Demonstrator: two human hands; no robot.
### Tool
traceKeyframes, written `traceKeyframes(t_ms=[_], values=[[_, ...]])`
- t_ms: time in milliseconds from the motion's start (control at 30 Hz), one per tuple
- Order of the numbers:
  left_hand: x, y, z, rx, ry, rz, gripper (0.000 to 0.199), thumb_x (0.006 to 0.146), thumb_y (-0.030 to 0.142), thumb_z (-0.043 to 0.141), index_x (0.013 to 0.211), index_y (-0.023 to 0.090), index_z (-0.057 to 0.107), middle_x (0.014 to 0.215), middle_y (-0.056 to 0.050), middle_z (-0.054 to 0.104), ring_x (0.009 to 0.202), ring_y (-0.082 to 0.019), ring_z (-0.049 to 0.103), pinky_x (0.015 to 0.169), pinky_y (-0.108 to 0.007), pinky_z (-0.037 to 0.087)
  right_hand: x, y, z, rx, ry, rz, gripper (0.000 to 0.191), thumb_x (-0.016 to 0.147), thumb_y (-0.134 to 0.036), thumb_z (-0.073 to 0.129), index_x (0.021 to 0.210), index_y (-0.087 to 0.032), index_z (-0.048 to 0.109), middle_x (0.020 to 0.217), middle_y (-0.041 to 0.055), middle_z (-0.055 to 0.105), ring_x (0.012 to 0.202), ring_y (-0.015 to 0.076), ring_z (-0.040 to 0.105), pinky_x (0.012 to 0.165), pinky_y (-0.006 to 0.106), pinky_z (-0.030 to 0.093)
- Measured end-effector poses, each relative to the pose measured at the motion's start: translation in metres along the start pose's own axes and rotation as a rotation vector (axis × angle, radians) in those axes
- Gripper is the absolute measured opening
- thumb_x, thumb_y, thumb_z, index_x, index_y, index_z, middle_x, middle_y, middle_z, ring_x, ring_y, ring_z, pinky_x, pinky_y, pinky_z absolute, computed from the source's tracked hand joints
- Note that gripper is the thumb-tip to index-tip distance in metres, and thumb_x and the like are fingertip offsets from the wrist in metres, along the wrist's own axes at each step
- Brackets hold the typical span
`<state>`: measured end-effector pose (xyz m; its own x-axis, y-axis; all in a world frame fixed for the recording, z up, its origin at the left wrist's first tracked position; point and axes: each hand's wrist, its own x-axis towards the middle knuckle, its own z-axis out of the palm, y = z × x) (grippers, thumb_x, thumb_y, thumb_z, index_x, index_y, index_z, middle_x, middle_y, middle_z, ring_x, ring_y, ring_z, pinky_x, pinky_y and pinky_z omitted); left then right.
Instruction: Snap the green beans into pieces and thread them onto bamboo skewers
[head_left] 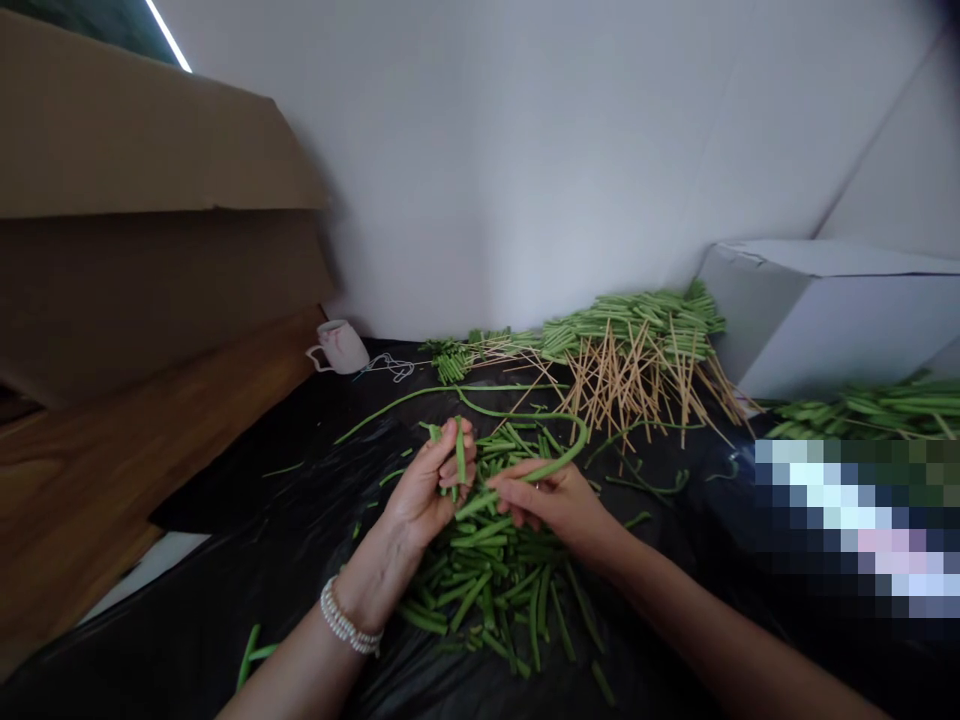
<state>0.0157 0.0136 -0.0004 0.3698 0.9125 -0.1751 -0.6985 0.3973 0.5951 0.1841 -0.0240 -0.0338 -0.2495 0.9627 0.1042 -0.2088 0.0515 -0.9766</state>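
A long yardlong bean (579, 445) is arching up from the right hand (551, 505), whose fingers are closing narrowly on it to steady it; the left hand (427, 490) is pinching short bean pieces (459, 450) (fingers nearly shut), while a cut-bean pile (487, 590) is lying just below the fingers.

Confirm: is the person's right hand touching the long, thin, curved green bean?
Touching. The head view shows the long curved green bean bending down into the fingers of the right hand, with no gap between them.

White walls (480, 150) rise behind a black plastic sheet (247, 500), with a cardboard box (150, 200) left and a white box (825, 320) right.
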Motion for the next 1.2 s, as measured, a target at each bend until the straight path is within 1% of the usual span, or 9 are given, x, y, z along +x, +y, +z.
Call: traceKeyframes(t_ms=[67,133,333,467,633,733,900,1067,1200], values=[[0.0,0.006,0.001,-0.041,-0.078,0.003,0.012,0.089,0.017,0.061,0.079,0.01,0.06,0.063,0.003,0.05,0.045,-0.001,0.04,0.037,-0.009,0.03,-0.001,-0.001,0.001,-0.009,-0.015,0.02,0.025,0.076,-0.043,0.074,0.08,-0.019,0.075,0.066,0.0014,0.068,0.049,0.0089,0.054,0.042,0.021,0.035],[-0.001,0.009,0.001,0.024,-0.129,-0.008,0.014,0.086,0.021,0.063,0.076,0.012,0.059,0.06,0.004,0.047,0.047,-0.003,0.042,0.039,-0.011,0.03,-0.001,-0.004,0.0,0.025,0.007,0.026,0.027,0.075,-0.044,0.074,0.079,-0.018,0.073,0.065,0.0009,0.067,0.049,0.0086,0.054,0.042,0.02,0.035],[-0.005,-0.003,0.0,0.699,-0.118,0.023,0.032,0.075,0.041,0.076,0.083,0.012,0.065,0.058,0.004,0.051,0.041,-0.002,0.029,0.038,-0.016,0.015,0.0,-0.013,-0.006,0.109,0.045,0.039,0.027,0.075,-0.043,0.075,0.077,-0.019,0.064,0.062,-0.0014,0.066,0.048,0.0078,0.053,0.043,0.019,0.036],[-0.009,-0.003,-0.001,0.893,-0.197,-0.089,0.039,0.065,0.042,0.084,0.084,0.012,0.067,0.062,0.002,0.058,0.044,-0.003,0.033,0.041,-0.019,0.015,0.0,-0.017,-0.008,0.109,0.066,0.063,0.029,0.073,-0.043,0.077,0.078,-0.019,0.062,0.057,-0.0038,0.062,0.045,0.0072,0.05,0.043,0.019,0.036],[-0.008,0.001,-0.002,0.891,-0.192,-0.161,0.043,0.063,0.044,0.084,0.086,0.012,0.068,0.059,0.003,0.054,0.043,-0.003,0.028,0.042,-0.021,0.013,0.004,-0.022,-0.016,0.297,0.259,0.065,0.037,0.064,-0.044,0.084,0.078,-0.02,0.059,0.051,-0.0066,0.057,0.04,0.0056,0.045,0.039,0.017,0.03],[-0.009,0.001,-0.001,0.92,-0.202,-0.157,0.045,0.064,0.05,0.081,0.082,0.011,0.068,0.053,0.006,0.043,0.044,-0.003,0.025,0.043,-0.021,0.012,0.004,-0.022,-0.017,0.267,0.229,0.05,0.037,0.064,-0.044,0.084,0.074,-0.019,0.058,0.051,-0.0055,0.058,0.041,0.0056,0.045,0.039,0.017,0.03],[-0.011,-0.001,-0.001,1.014,-0.22,-0.147,0.042,0.067,0.049,0.08,0.082,0.012,0.066,0.056,0.006,0.045,0.046,-0.004,0.026,0.044,-0.021,0.013,0.001,-0.023,-0.014,0.291,0.188,0.058,0.032,0.068,-0.044,0.081,0.074,-0.019,0.063,0.054,-0.0041,0.06,0.043,0.0062,0.047,0.04,0.018,0.031],[-0.007,-0.005,-0.004,0.812,-0.161,-0.039,0.039,0.067,0.044,0.082,0.082,0.013,0.063,0.059,0.006,0.045,0.046,-0.003,0.026,0.042,-0.019,0.012,0.003,-0.026,-0.017,0.393,0.259,0.089,0.027,0.065,-0.038,0.082,0.072,-0.017,0.067,0.056,-0.0034,0.06,0.046,0.0056,0.046,0.042,0.018,0.03],[-0.003,-0.006,-0.005,0.575,-0.078,0.048,0.037,0.067,0.038,0.084,0.081,0.012,0.062,0.057,0.008,0.04,0.044,-0.001,0.021,0.039,-0.015,0.014,0.001,-0.02,-0.012,0.336,0.196,0.046,0.022,0.067,-0.036,0.081,0.074,-0.019,0.069,0.059,-0.0026,0.062,0.046,0.0062,0.046,0.041,0.019,0.028]])
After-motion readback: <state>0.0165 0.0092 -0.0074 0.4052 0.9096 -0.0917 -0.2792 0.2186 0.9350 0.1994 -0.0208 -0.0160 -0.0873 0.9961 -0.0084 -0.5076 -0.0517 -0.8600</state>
